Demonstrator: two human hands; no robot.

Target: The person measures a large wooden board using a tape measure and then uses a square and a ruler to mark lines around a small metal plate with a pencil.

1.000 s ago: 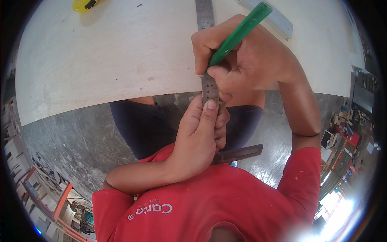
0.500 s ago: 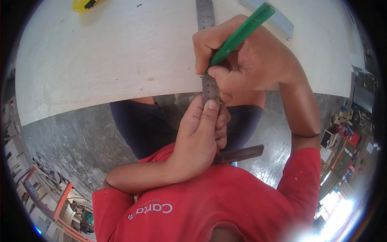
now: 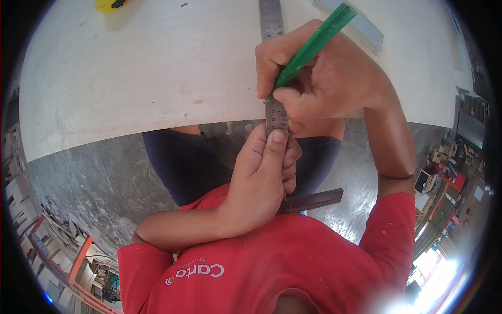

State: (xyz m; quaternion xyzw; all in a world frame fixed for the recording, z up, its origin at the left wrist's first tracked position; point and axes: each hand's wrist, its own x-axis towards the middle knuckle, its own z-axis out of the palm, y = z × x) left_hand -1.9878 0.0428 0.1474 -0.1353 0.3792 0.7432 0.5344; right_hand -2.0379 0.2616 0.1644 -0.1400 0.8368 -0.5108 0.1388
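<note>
My left hand [image 3: 261, 175] is closed around the near end of a graduated steel ruler [image 3: 277, 118], thumb flat on top, just off the near edge of the board. The blade runs away from me over the pale plywood board [image 3: 130, 78]. In my right hand [image 3: 324, 78] a thick green carpenter's pencil [image 3: 316, 44] is pinched, slanting up to the right. Its point is down at the ruler's left edge, close to the board's near edge. A dark flat bar [image 3: 316, 200] sticks out below my left hand; whether it joins the ruler is hidden.
A grey metal bar [image 3: 361, 31] lies on the board beyond my right hand. A yellow tool [image 3: 109, 5], partly cut off, sits at the far left. Beneath is a grey concrete floor [image 3: 99, 172]. Shelving [image 3: 63, 267] and cluttered goods [image 3: 444, 183] stand at the sides.
Both hands, the ruler and the pencil have shifted slightly to the right across the board. Both grips look the same.
</note>
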